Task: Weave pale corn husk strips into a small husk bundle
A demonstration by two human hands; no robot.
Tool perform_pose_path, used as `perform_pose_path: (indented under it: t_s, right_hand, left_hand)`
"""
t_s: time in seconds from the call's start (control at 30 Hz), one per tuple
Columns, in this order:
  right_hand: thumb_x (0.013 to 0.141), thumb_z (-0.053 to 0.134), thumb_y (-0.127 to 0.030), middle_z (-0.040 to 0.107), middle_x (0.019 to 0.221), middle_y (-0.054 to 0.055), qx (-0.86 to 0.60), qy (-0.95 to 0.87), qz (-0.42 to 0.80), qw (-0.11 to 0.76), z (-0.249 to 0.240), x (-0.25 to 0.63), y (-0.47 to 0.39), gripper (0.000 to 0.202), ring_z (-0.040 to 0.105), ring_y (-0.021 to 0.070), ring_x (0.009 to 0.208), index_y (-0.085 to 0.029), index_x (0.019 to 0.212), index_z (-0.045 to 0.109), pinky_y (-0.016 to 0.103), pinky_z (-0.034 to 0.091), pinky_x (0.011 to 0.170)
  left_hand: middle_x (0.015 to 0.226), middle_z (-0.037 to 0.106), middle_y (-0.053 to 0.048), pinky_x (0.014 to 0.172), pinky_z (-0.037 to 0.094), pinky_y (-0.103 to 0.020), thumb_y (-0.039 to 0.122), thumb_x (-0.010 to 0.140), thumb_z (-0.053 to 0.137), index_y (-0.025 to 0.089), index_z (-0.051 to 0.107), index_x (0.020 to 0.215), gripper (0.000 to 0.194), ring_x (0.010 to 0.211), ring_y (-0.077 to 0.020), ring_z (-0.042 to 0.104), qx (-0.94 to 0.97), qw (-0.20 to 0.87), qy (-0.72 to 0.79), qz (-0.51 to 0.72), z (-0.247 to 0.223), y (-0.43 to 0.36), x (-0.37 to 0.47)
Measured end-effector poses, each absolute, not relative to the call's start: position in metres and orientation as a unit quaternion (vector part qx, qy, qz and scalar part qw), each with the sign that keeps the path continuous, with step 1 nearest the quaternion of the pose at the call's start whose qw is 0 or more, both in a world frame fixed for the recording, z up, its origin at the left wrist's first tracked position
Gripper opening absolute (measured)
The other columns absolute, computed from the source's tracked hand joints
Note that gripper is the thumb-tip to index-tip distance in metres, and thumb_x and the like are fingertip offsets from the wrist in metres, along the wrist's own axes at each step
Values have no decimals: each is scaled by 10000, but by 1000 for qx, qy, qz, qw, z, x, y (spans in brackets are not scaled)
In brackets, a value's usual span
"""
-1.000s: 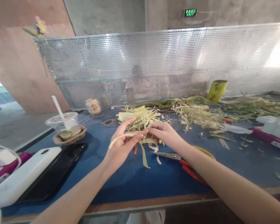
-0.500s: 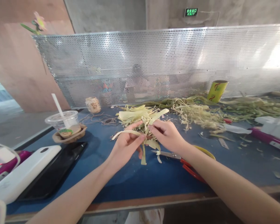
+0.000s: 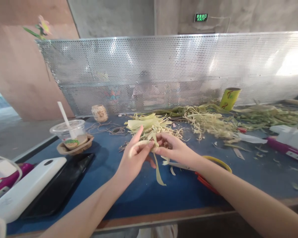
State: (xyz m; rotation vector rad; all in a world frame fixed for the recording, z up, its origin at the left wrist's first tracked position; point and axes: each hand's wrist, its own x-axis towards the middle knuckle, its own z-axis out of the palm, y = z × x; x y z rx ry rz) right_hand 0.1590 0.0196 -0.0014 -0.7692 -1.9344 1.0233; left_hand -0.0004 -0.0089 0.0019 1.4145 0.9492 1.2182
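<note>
Closed on a pale strip (image 3: 159,173), a person's left hand (image 3: 134,157) and right hand (image 3: 175,148) meet above a blue table (image 3: 129,201), thumbs and fingers pinching the plant fibre where it bunches between them. One pale length curls over the left hand, whose index finger points up and away; a narrow tail hangs below the grip — its tip tapering toward the tabletop. Just beyond the hands lies a pile (image 3: 146,124) of broad leaves and shreds, with a larger heap (image 3: 208,122) of shredded fibre to the right. Scissors (image 3: 183,166) with red and yellow handles rest partly hidden beneath the right forearm. On the left, a lidded cup (image 3: 67,128) with a straw sits in a brown holder (image 3: 75,150), near a black phone (image 3: 62,188) and a white case (image 3: 27,190) lying side by side. Loose twine (image 3: 111,128) lies near a small jar (image 3: 99,113). At the back, a yellow tube (image 3: 230,99) stands before a perforated metal screen (image 3: 164,59) — another person (image 3: 145,91) dimly visible through its holes — and a green exit sign (image 3: 201,18) glows on the wall above.
</note>
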Motion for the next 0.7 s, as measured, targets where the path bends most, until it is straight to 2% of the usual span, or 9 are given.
perform_pose_path:
  t_s: [0.07,0.13,0.23,0.3,0.43,0.5,0.6,0.7]
  right_hand:
    - [735,638,-310,527,782,9,-328,-793,329,395,-2,157,19,167,507,148,762,-176,797,561,277,414,709]
    - [746,626,-259,569,817,21,-324,-803,282,413,-2,157,19,91,525,162,818,-183,791,605,298,413,768]
    - [744,635,-228,627,944,38,-302,-792,283,448,-4,157,22,122,548,180,941,-210,863,654,323,398,871]
    - [733,651,-228,643,982,39,-298,-782,294,462,-6,157,23,138,555,184,972,-219,868,671,323,395,895]
    - [720,654,-277,655,826,25,-333,-759,335,447,-9,156,24,110,588,172,778,-202,797,677,306,459,716]
    - [720,648,-300,636,754,17,-334,-742,389,432,-10,155,24,133,574,147,673,-187,787,666,282,457,624]
    - [714,655,-317,606,666,-5,-306,-710,473,422,-9,156,24,179,548,107,578,-173,820,639,237,433,540]
    - [726,650,-328,569,568,-27,-290,-697,510,411,-7,156,23,203,524,84,507,-159,833,615,205,398,474]
  left_hand:
    - [905,669,-75,492,534,-308,296,809,560,207,248,1389,665,479,-121,594,567,515,390,511,1,-8,1]
    - [933,662,-68,482,538,-299,279,829,527,233,120,1416,716,595,-153,628,537,536,379,529,0,-6,2]
    - [934,649,-67,411,515,-263,292,823,532,255,-23,1422,817,724,-195,636,527,528,396,536,0,-5,1]
    - [887,645,-66,347,464,-221,311,789,580,239,-64,1421,905,704,-194,625,540,486,433,534,1,-4,-2]
    - [890,618,-57,304,348,-150,297,698,682,226,32,1423,976,652,-146,583,552,389,472,566,3,-3,-6]
    - [881,626,-51,320,342,-148,283,679,700,232,49,1423,991,642,-135,575,556,372,462,582,4,-2,-6]
    - [783,655,-22,345,365,-176,286,669,709,255,46,1426,1007,516,-108,536,570,371,441,586,4,-3,-6]
    - [746,664,-15,339,356,-192,300,649,723,253,109,1419,986,446,-93,494,567,371,438,591,6,-2,-7]
